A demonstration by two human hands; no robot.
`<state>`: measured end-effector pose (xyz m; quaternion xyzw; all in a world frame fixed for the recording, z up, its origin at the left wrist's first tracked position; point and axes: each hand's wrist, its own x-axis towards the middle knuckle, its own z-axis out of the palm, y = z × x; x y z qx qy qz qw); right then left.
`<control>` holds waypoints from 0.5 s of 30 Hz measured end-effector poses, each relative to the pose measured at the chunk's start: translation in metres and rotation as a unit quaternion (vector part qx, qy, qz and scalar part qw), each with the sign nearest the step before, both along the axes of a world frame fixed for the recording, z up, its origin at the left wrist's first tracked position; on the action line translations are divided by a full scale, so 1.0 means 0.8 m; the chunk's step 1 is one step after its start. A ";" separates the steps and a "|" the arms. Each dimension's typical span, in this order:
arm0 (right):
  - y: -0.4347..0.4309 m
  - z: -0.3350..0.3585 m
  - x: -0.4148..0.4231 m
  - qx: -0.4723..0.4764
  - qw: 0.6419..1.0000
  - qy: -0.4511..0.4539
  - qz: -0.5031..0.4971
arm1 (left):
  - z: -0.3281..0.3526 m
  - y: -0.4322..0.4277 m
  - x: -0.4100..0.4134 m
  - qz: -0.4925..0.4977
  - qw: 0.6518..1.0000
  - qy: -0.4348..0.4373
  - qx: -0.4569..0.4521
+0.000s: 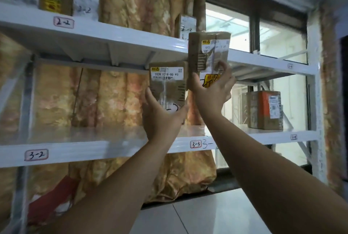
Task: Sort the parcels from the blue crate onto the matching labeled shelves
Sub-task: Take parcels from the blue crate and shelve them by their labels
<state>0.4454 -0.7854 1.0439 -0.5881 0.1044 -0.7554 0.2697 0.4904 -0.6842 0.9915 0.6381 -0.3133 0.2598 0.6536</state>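
So, partway: my left hand point(162, 115) grips the short parcel point(166, 84), my right hand point(212, 90) clasps the taller parcel point(209, 52) before the upper shelf point(113, 35) (an orange-taped parcel point(263, 109) sits shelved already); neither is placed yet.

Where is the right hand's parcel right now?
Head view, right of centre: the right-hand parcel is held up by the right hand in front of the upper shelf, just above and right of the left-hand parcel.
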 end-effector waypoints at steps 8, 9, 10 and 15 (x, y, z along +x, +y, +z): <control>-0.102 0.121 0.014 -0.036 0.998 -0.046 0.017 | 0.082 -0.078 0.031 0.021 0.997 -0.059 -0.038; -0.118 0.137 0.015 -0.045 0.998 -0.037 0.000 | 0.090 -0.090 0.034 0.030 0.997 -0.065 -0.034; -0.134 0.152 0.016 -0.052 0.998 -0.032 -0.017 | 0.098 -0.100 0.036 0.040 0.996 -0.073 -0.024; -0.198 0.220 0.027 -0.066 0.996 -0.039 -0.055 | 0.124 -0.154 0.047 0.050 0.994 -0.091 0.019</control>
